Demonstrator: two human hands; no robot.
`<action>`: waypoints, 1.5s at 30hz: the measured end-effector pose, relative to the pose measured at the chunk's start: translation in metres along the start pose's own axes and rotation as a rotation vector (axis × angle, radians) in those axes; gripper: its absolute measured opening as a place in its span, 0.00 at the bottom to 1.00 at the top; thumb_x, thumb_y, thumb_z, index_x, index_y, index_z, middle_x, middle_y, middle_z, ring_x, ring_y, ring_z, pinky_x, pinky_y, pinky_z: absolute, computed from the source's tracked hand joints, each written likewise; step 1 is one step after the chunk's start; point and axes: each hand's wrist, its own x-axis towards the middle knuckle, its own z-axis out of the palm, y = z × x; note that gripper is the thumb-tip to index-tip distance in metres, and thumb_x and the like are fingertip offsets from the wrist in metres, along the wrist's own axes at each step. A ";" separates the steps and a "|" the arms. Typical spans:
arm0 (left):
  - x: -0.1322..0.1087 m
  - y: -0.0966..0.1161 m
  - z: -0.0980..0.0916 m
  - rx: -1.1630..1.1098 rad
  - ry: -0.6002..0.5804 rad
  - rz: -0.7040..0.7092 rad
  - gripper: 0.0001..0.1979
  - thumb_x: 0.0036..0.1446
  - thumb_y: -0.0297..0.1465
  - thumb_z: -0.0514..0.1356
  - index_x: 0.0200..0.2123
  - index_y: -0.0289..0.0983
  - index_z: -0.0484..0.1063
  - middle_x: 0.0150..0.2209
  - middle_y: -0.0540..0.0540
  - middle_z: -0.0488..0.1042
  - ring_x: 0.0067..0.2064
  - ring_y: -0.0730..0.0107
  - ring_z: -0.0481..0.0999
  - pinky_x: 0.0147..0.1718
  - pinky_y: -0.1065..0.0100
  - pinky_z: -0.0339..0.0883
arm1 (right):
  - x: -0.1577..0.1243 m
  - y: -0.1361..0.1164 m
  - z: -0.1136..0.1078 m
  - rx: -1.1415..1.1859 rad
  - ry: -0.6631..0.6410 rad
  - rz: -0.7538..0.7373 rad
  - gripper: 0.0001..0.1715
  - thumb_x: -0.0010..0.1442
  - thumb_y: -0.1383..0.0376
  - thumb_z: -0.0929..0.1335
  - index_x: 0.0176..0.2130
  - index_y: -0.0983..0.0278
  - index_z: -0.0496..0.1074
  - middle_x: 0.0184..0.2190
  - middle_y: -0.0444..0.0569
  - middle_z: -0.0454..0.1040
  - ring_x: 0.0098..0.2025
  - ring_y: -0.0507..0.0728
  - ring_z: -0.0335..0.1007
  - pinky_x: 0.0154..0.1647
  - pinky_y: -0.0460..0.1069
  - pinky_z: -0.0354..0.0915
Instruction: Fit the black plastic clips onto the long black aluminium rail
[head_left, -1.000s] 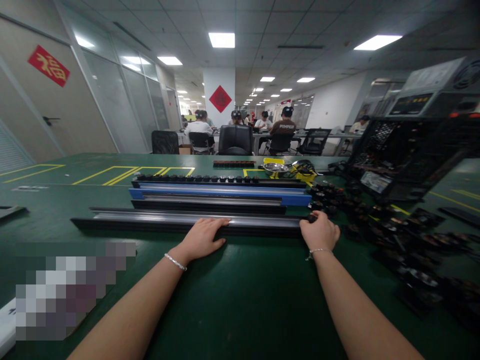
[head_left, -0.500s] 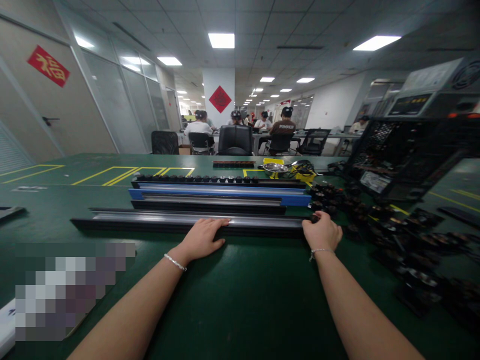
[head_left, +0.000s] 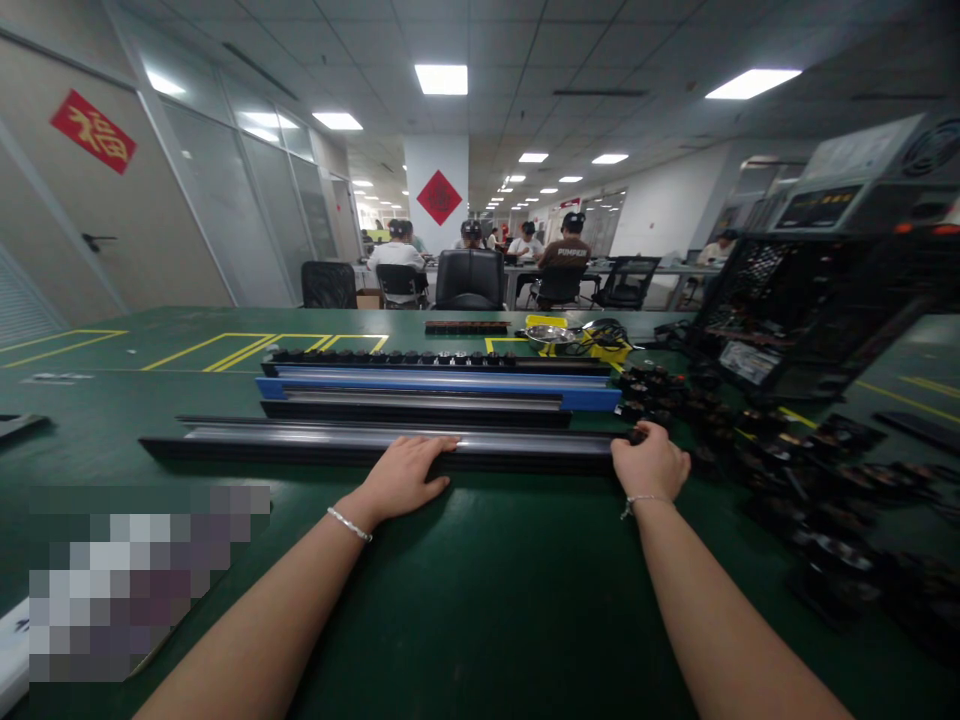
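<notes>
A long black rail (head_left: 262, 447) with a shiny grey channel lies across the green table in front of me. My left hand (head_left: 405, 470) holds it near the middle, fingers over its upper edge and thumb on the near side. At the rail's right end, my right hand (head_left: 651, 462) is closed in a pinch on a small black part (head_left: 636, 437), mostly covered by the fingers. Whether this part sits inside the channel cannot be made out. Just beyond lie another black rail (head_left: 412, 413) and a blue rail (head_left: 442, 385).
Several small black parts (head_left: 817, 480) are heaped to the right. Behind them stands an open computer case (head_left: 795, 300). Farther back are a row of black parts on a rail (head_left: 405, 358) and a metal bowl (head_left: 550, 336). A blurred-out object (head_left: 127, 590) lies at lower left.
My right hand has shifted slightly to the right with the small black part. The left hand and the rail stay practically where they were.
</notes>
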 end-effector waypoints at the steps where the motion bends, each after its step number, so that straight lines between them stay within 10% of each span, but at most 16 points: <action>1: 0.000 0.000 0.000 0.000 -0.001 0.000 0.26 0.54 0.37 0.57 0.57 0.45 0.59 0.57 0.49 0.69 0.55 0.61 0.68 0.54 0.58 0.57 | 0.001 0.001 0.000 -0.002 0.000 0.004 0.25 0.49 0.62 0.64 0.47 0.67 0.70 0.39 0.57 0.74 0.45 0.63 0.67 0.55 0.58 0.53; 45: 0.000 -0.001 0.002 -0.005 0.012 0.008 0.26 0.54 0.37 0.57 0.57 0.45 0.59 0.58 0.49 0.68 0.56 0.62 0.67 0.54 0.58 0.57 | 0.013 0.015 -0.017 0.175 -0.016 0.289 0.30 0.49 0.64 0.66 0.53 0.63 0.65 0.47 0.56 0.72 0.47 0.65 0.68 0.47 0.57 0.64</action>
